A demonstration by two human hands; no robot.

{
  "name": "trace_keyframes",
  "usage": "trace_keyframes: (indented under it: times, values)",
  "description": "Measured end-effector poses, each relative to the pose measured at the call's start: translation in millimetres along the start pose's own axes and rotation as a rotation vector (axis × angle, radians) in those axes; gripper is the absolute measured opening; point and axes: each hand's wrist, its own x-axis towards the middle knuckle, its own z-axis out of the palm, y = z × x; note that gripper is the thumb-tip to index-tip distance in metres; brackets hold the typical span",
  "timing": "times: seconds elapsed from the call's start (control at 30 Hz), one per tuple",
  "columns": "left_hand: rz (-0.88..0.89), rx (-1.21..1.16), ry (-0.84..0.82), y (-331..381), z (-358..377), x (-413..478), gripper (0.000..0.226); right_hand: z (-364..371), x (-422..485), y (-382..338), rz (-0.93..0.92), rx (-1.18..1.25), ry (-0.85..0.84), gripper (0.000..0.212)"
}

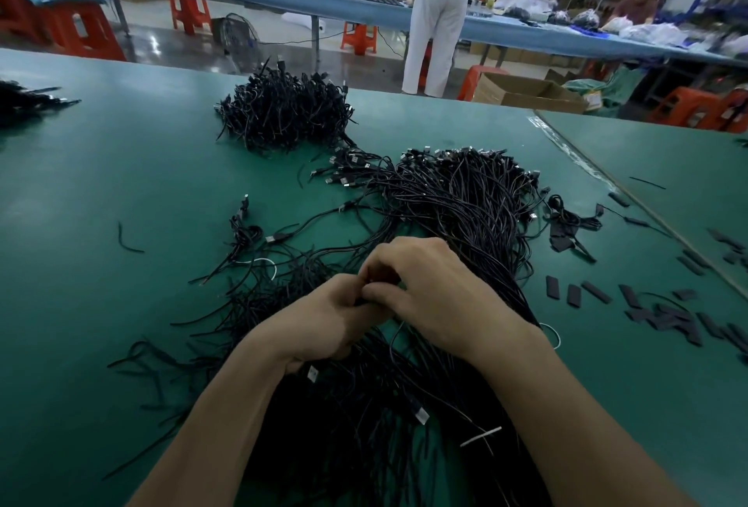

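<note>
The long bundle of thin black cables [364, 425] runs under both forearms across the green table [101, 191]. Above its middle the left hand [324, 318] and right hand [437, 288] meet, fingers curled, together pinching a dark strand [378, 279] of that bundle. Flat black sleeve pieces [655, 316] lie scattered right of the bundle, and a tangled heap of black cables [283, 114] sits beyond it.

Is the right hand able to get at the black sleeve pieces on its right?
Probably yes: only low cables and table lie between the right hand and the sleeve pieces, though it's pinching cables.
</note>
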Motion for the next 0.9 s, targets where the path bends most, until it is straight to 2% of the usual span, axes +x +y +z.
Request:
trace_keyframes:
  times: [0.07,0.17,0.27,0.37,0.47,0.6,0.67,0.77,0.83,0.9]
  values:
    - [-0.027,0.023,0.027,1.0,1.0,0.2,0.026,1.5,-1.8,-2.8,-0.023,-0.098,0.040,0.011]
    - [-0.066,0.040,0.068,0.6,2.5,1.4,0.026,4.2,-3.7,-6.3,-0.053,-0.188,0.089,0.013]
    - [-0.102,0.103,0.105,0.3,7.6,5.8,0.020,8.6,-2.0,-4.8,-0.095,-0.306,0.046,0.017]
    - [-0.078,0.088,0.173,-1.9,9.3,9.3,0.022,13.4,-1.7,-1.3,-0.099,-0.336,0.075,0.016]
    - [-0.060,-0.087,0.200,-0.6,8.0,9.0,0.024,17.9,-1.9,2.7,-0.086,-0.356,0.156,0.016]
    - [-0.080,-0.572,0.237,4.5,10.7,14.6,0.023,24.3,-0.4,1.3,-0.011,-0.355,0.308,0.010]
    - [-0.037,-0.724,0.265,5.6,13.6,17.8,0.023,27.4,1.0,0.9,0.022,-0.285,0.386,0.011]
    - [0.059,-0.759,0.311,4.1,18.3,19.6,0.024,33.7,4.1,6.1,0.095,-0.026,0.438,0.014]
    - [0.123,-0.653,0.358,3.9,21.9,20.1,0.022,37.7,5.0,9.2,0.162,0.145,0.485,0.011]
    - [0.181,-0.409,0.443,1.9,23.4,20.9,0.020,42.1,6.1,11.1,0.254,0.346,0.524,0.011]
